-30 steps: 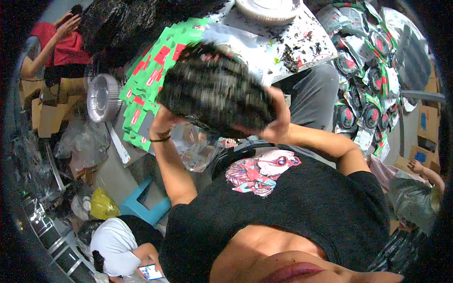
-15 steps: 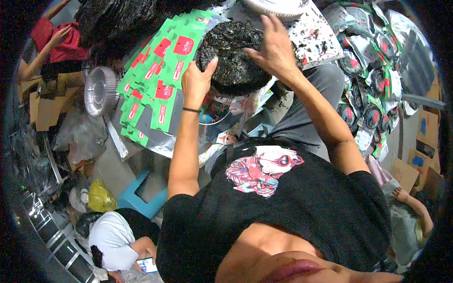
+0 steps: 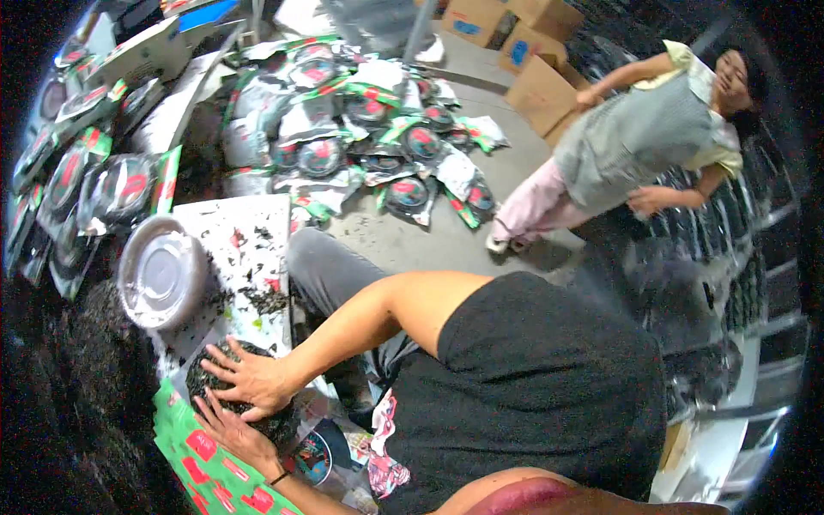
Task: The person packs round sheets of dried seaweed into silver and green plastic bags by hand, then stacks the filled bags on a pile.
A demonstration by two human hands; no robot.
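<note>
A round dark cake of what looks like dried seaweed [image 3: 279,421] lies at the lower left, largely covered by my hands. My right hand [image 3: 249,378] rests flat across its top with the fingers spread. Against its near left side lies my left hand [image 3: 240,438], fingers stretched out, a dark band round the wrist. Fanned green and red packaging bags [image 3: 193,451] lie beside the left hand. A clear bag with a round printed panel [image 3: 313,455] shows partly under the cake.
Stacked round clear plastic trays [image 3: 159,270] stand on a white board [image 3: 266,223] strewn with dark crumbs. Filled packets [image 3: 322,154] are heaped on the floor beyond. Loose dark seaweed [image 3: 94,360] lies at far left. Another person [image 3: 635,129] stands right, near cardboard boxes [image 3: 541,94].
The view has swung to the right. My right hand, earlier raised at the cake's right edge near the trays, now lies on top of the cake, close to my left hand.
</note>
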